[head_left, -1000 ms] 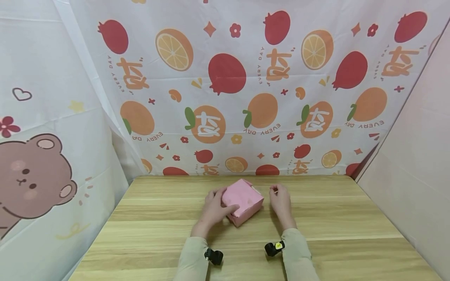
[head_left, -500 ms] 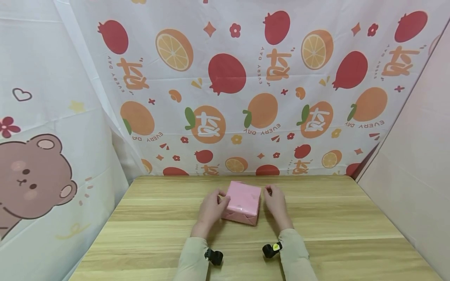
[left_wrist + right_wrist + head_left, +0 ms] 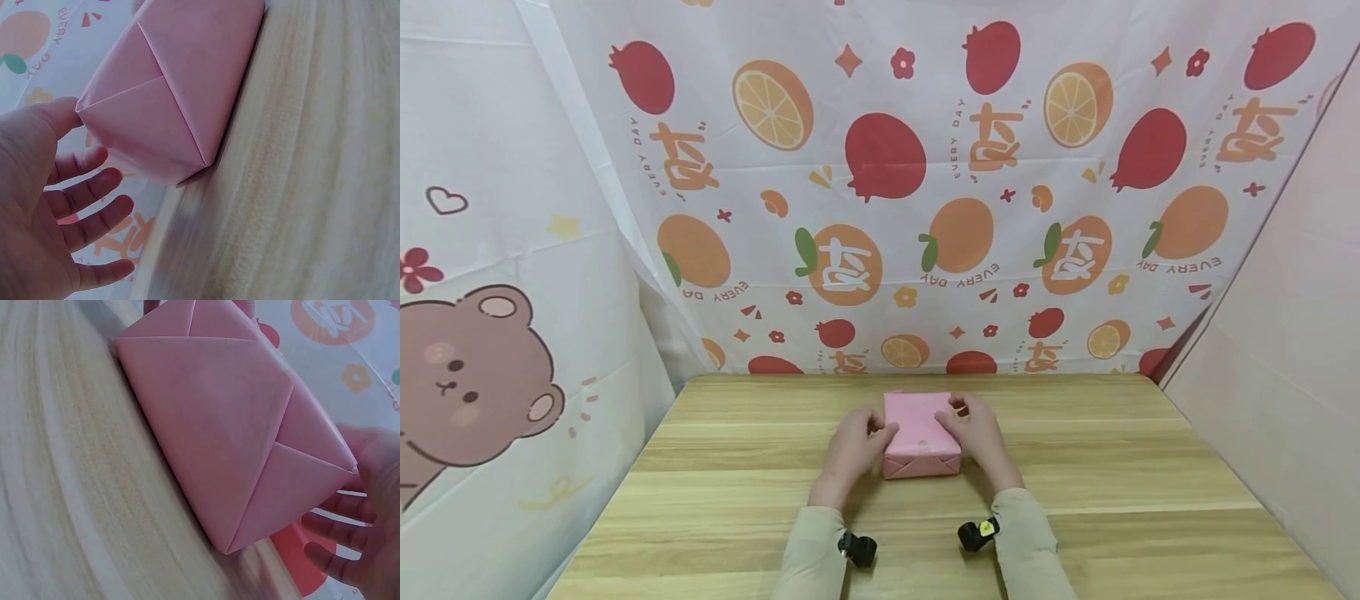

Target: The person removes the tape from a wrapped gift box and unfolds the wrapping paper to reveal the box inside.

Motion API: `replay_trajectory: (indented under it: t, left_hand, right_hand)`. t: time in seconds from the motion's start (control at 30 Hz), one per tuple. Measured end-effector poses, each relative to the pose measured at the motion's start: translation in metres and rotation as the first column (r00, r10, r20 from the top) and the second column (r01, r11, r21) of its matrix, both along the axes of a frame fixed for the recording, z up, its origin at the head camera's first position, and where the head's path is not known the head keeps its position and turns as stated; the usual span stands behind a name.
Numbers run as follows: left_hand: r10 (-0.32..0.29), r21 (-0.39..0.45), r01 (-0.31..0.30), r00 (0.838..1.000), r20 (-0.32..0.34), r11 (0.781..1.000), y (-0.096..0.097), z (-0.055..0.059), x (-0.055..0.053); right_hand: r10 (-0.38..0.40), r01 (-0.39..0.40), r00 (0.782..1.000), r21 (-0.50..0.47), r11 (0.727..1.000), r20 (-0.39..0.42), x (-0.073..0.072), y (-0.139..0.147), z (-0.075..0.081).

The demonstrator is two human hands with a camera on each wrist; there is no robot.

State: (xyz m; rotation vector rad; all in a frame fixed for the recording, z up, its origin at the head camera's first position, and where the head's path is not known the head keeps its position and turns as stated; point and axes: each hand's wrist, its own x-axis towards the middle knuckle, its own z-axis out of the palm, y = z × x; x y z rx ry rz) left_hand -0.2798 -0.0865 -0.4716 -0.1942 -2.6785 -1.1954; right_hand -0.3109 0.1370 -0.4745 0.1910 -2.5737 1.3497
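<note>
A pink paper-wrapped box [image 3: 917,421] sits on the table between both hands, its near end showing triangular folds. In the left wrist view, the left thumb touches a top corner of the box [image 3: 144,119], while the other fingers of the left hand [image 3: 37,206] spread loosely below, apart from the paper. The left hand [image 3: 848,450] is at the box's left side. At its right side is the right hand [image 3: 985,437], thumb on the top edge. In the right wrist view, the right hand [image 3: 375,506] has relaxed fingers beside the folded end, partly hidden by the box.
The wood-grain table [image 3: 1112,500] reaches back to a fruit-print cloth [image 3: 910,275]. A bear-print cloth [image 3: 475,375] hangs at left and a pale panel [image 3: 1285,375] stands at right. Black wrist cameras sit on the left sleeve [image 3: 808,550] and right sleeve [image 3: 1037,546].
The box has turned so its folded end faces the near edge. The right hand has come left from beside the box to its right side; the small pale piece at its fingertips no longer shows.
</note>
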Motion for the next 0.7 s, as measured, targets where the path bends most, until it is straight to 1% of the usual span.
replay_trajectory:
  t: [0.17,0.23,0.37,0.5,0.6,0.7]
  left_hand:
    - [0.005,0.001,-0.005,1.0,0.004,1.0,-0.0001,-0.0003,0.0001]
    - [0.002,-0.002,-0.002,1.0,0.002,1.0,-0.0003,-0.0002,0.0003]
    - [0.0,-0.004,0.0,1.0,-0.001,1.0,-0.0007,-0.0007,0.0004]
    - [0.002,-0.004,-0.002,1.0,0.003,1.0,-0.0008,-0.002,0.0001]
    - [0.003,-0.001,-0.003,1.0,0.009,1.0,-0.0009,-0.0026,-0.0004]
    - [0.001,0.003,-0.001,1.0,0.016,1.0,-0.0008,-0.0031,-0.0009]
  right_hand:
    - [-0.026,0.026,1.0,0.013,1.0,-0.011,0.0009,-0.002,0.0012]
    - [-0.033,0.034,0.999,0.03,0.999,-0.028,0.0015,-0.0026,0.0018]
    - [-0.034,0.04,0.995,0.059,0.997,-0.09,0.0022,-0.0044,0.0015]
    - [-0.026,0.042,0.986,0.096,0.995,-0.164,0.0009,-0.0062,-0.0008]
    - [-0.019,0.038,0.979,0.091,0.995,-0.201,0.0005,-0.0072,-0.0019]
    - [-0.014,0.032,0.977,0.079,0.996,-0.215,0.0007,-0.0081,-0.0023]
